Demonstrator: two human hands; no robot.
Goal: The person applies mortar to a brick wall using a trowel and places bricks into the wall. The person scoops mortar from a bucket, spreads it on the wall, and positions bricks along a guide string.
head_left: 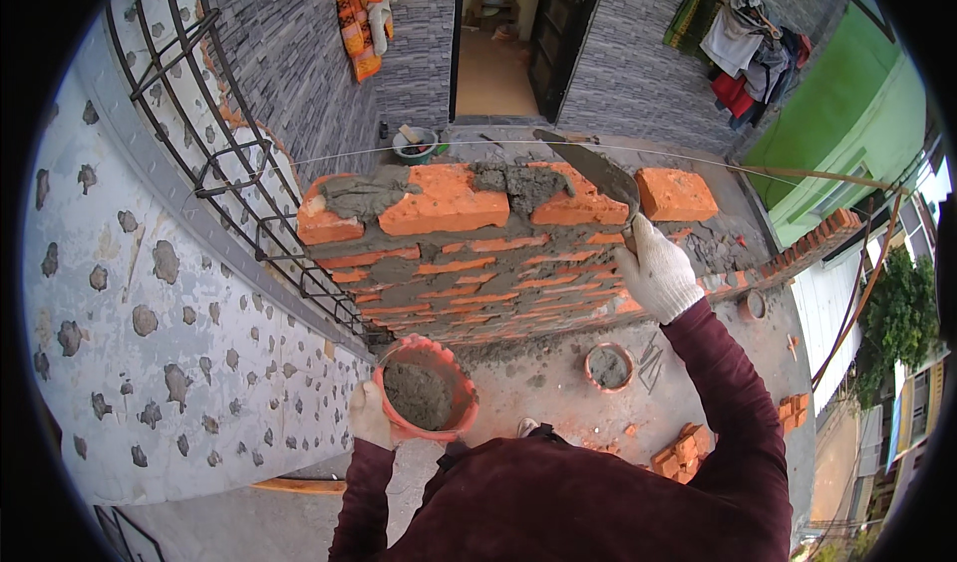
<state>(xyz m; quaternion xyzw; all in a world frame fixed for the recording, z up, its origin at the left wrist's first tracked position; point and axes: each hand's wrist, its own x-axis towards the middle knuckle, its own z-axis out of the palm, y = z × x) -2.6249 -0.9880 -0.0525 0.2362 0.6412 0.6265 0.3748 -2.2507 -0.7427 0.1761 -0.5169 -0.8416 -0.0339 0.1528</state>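
Observation:
My right hand (pixel 658 268), in a white knitted glove, grips a trowel (pixel 596 171) by its handle, with the blade over the top of a brick wall (pixel 459 273) at its right half. Mortar (pixel 359 194) lies in patches along the top course, and a loose-edged red brick (pixel 676 195) sits just right of the blade. A string line (pixel 449 146) runs across above the wall. My left hand (pixel 369 415), also gloved, holds the side of an orange bucket (pixel 463 400) of grey mortar, low in front of the wall's left end.
A rebar cage (pixel 212 143) and pitted white wall (pixel 164 343) line the left. Another mortar bucket (pixel 608 368) and brick piles (pixel 681 454) are on the floor at right. Behind are an open doorway (pixel 498 74), a basin (pixel 414 145), hung laundry (pixel 733 44) and wooden poles (pixel 867 278).

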